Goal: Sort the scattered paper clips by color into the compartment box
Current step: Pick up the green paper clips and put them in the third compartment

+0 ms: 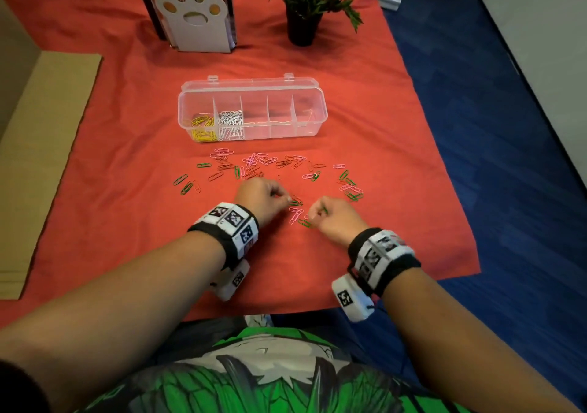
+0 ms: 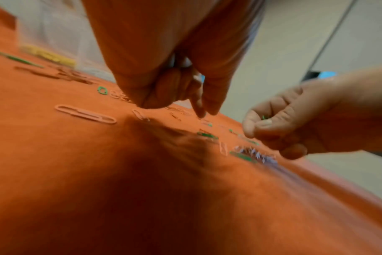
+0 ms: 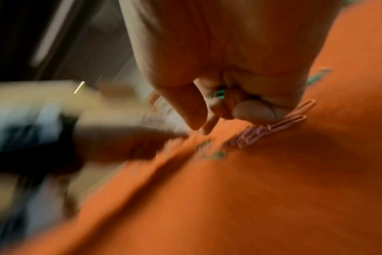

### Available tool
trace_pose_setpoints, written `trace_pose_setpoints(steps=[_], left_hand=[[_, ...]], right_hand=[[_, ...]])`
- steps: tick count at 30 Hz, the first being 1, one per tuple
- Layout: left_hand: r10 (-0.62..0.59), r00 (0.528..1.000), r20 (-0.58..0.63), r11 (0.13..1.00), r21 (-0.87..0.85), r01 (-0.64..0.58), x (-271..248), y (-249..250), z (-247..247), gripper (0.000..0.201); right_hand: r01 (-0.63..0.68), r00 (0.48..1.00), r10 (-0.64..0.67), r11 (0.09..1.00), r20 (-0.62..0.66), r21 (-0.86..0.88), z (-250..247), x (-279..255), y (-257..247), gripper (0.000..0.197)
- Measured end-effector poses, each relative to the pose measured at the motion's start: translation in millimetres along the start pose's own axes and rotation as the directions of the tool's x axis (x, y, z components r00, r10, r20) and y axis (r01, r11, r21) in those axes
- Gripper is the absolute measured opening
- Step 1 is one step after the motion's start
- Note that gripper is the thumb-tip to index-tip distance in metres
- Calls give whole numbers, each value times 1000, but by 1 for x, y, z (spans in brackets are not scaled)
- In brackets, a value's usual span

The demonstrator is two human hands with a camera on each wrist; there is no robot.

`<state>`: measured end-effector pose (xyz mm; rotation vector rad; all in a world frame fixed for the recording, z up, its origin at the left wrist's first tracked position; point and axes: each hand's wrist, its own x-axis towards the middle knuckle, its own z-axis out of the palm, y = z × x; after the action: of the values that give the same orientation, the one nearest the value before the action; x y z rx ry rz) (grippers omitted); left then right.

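The clear compartment box (image 1: 313, 94) lies open on the red cloth, with yellow clips (image 1: 202, 128) in its leftmost compartment and white clips (image 1: 231, 124) beside them. Green, pink and red paper clips (image 1: 254, 164) lie scattered in front of it. My left hand (image 1: 287, 199) has its fingers curled, thumb and forefinger (image 2: 205, 113) pointing down just above the cloth beside a green clip (image 1: 296, 203); whether they hold anything is unclear. My right hand (image 1: 313, 214) is curled around a green clip (image 3: 217, 94), which also shows between its fingers (image 2: 263, 117). Pink clips (image 3: 273, 127) lie under that hand.
A paw-shaped white bookend (image 1: 193, 15) and a potted plant (image 1: 301, 21) stand at the back of the cloth. Cardboard (image 1: 41, 145) lies to the left. The cloth's right edge (image 1: 444, 174) borders blue floor.
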<state>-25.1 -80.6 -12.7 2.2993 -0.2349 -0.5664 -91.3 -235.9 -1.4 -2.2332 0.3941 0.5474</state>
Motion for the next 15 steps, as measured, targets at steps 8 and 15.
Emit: trace_pose_setpoints(steps=[8,15], left_hand=[[159,986,52,924,344,-167,3,0,10,21],[131,987,94,928,338,-156,4,4,10,10]], right_hand=[[161,956,-281,744,-85,-649,32,-11,-2,24],[206,969,-247,812,-1,-545,22,1,-1,22]])
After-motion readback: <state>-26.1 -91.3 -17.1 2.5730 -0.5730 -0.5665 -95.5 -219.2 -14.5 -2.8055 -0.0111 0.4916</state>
